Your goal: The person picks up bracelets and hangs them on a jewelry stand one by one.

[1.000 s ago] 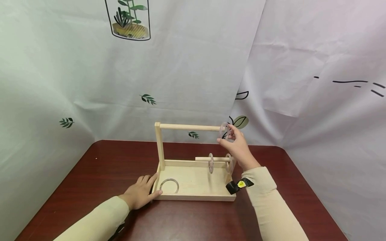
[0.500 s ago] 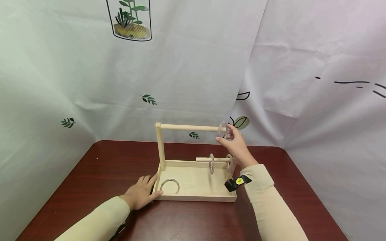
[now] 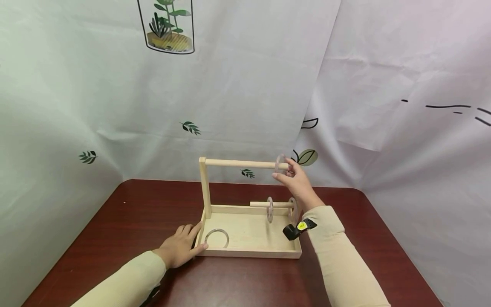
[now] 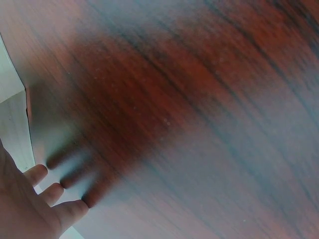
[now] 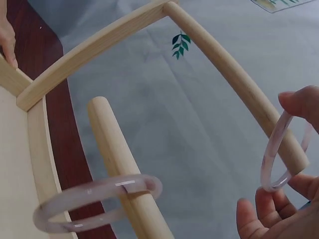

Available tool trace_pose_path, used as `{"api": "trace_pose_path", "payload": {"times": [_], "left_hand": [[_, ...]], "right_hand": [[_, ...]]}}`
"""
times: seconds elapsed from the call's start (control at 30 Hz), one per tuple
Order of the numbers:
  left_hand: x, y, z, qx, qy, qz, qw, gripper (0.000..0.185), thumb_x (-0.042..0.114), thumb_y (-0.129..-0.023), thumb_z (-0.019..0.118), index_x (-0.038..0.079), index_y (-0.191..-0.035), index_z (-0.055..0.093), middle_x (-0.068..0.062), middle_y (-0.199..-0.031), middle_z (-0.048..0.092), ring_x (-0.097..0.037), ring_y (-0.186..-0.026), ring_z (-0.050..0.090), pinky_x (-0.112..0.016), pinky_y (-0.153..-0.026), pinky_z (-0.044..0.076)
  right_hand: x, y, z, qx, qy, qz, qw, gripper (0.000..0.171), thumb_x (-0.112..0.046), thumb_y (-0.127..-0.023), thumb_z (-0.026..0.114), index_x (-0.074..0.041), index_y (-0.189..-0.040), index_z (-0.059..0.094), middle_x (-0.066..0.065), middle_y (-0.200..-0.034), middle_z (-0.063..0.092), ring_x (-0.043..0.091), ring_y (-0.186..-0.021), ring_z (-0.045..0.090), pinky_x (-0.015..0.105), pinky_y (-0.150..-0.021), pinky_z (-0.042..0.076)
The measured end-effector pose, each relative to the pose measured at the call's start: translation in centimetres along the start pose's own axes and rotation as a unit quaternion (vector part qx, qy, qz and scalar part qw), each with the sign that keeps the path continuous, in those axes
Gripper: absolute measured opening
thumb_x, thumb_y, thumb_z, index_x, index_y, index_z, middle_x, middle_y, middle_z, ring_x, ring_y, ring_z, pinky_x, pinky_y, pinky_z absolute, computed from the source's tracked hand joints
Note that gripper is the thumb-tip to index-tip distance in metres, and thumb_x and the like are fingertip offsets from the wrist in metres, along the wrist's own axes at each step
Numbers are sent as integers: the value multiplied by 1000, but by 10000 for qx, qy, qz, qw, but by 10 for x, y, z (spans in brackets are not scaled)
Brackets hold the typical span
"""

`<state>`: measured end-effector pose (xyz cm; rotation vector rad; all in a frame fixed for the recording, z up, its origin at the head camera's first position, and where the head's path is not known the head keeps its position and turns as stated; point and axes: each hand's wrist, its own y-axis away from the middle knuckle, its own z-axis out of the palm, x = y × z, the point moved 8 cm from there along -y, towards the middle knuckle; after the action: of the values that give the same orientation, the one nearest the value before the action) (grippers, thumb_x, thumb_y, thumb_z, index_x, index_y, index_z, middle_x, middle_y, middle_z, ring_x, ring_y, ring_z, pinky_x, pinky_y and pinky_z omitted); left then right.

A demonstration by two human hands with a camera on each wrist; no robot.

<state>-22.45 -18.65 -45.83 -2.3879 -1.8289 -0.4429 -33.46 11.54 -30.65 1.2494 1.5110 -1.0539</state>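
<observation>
A pale wooden stand [image 3: 207, 187] has a tray base [image 3: 249, 253], an upper rod [image 3: 241, 163] and a shorter lower rod [image 3: 281, 204]. My right hand [image 3: 287, 172] pinches a translucent pink ring [image 3: 281, 164] that sits around the upper rod's free right end [image 5: 294, 159]; the same ring [image 5: 273, 158] shows between thumb and fingers in the right wrist view. Two rings [image 3: 270, 209] [image 3: 293, 209] hang on the lower rod. Another ring [image 3: 216, 238] lies flat in the tray. My left hand [image 3: 180, 247] rests flat on the table against the tray's front left corner [image 4: 12, 124].
The stand sits on a dark red-brown table [image 3: 134, 213] enclosed by white printed cloth [image 3: 230, 85] at the back and both sides. A black wrist camera with a yellow tag [image 3: 295, 229] hangs under my right sleeve over the tray's right end.
My right hand has shifted a little left, carrying the ring over the free end of the upper rod. The left hand has stayed put.
</observation>
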Motion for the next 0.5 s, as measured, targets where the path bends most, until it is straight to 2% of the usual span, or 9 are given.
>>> {"api": "trace_pose_path", "payload": {"times": [0.17, 0.27, 0.5], "left_hand": [[2, 1, 0, 44, 15, 123, 9999, 77, 57, -95, 47, 5, -149, 31, -25, -135, 43, -44, -127, 37, -58, -87, 45], [2, 1, 0, 32, -2, 134, 9999, 77, 58, -95, 46, 5, -149, 30, -25, -135, 42, -44, -127, 37, -57, -86, 46], [-1, 1, 1, -17, 4, -19, 10000, 77, 59, -94, 47, 8, -150, 31, -22, -135, 43, -42, -128, 37, -56, -86, 47]], "right_hand": [[5, -2, 8, -209, -821, 121, 9963, 75, -11, -91, 63, -12, -154, 22, 20, -144, 32, 29, -132, 37, 49, -106, 35], [7, -2, 11, -220, -1030, 194, 9942, 74, -11, -91, 62, -12, -154, 24, 19, -144, 32, 30, -133, 36, 49, -108, 33], [8, -3, 18, -317, -1409, 163, 9894, 68, -8, -92, 59, -7, -152, 27, 8, -115, 38, 26, -122, 40, 51, -108, 31]]}}
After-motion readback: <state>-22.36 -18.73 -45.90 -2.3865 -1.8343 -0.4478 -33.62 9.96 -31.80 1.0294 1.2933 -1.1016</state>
